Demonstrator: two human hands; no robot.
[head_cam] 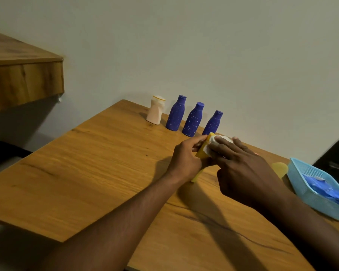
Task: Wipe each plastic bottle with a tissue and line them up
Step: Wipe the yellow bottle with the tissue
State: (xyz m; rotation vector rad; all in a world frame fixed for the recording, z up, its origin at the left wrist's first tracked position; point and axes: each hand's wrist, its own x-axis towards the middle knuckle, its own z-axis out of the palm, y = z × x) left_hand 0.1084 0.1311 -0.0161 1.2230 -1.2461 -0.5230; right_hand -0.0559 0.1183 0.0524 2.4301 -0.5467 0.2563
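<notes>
1. Far left there's a wooden shelf (24, 75) jutting from the wall, nothing to do with the job.
2. At the back of the worktop (86, 173), along the wall, a row stands upright: one cream bottle (155, 112), then three blue bottles (175, 114) just beside one another. I'd guess those are finished.
3. The left hand (186, 155) has its fingers curled round the middle of a yellow bottle (201, 153) and holds it tilted above the worktop, in front of the last blue one. Only bits of yellow show past the fingers.
4. The tissue (223, 138) is bunched over the upper end of that bottle.
5. The right hand (243, 169) lies on top, fingers fairly flat and close together, pressing the tissue onto the plastic. The thumb's hidden, so I can't say if it's pinching too.
6. My take on handling: it's probably empty-ish plastic, so light, a bit squashy and slick. Grip the body mid-way, not the cap, and don't squeeze hard. The tissue is soft and tears easily, so wipe gently.
7. Further right another yellow thing (280, 169) lies by a light blue basket (301, 184) with blue items inside. It's too blurry to name them.
</notes>
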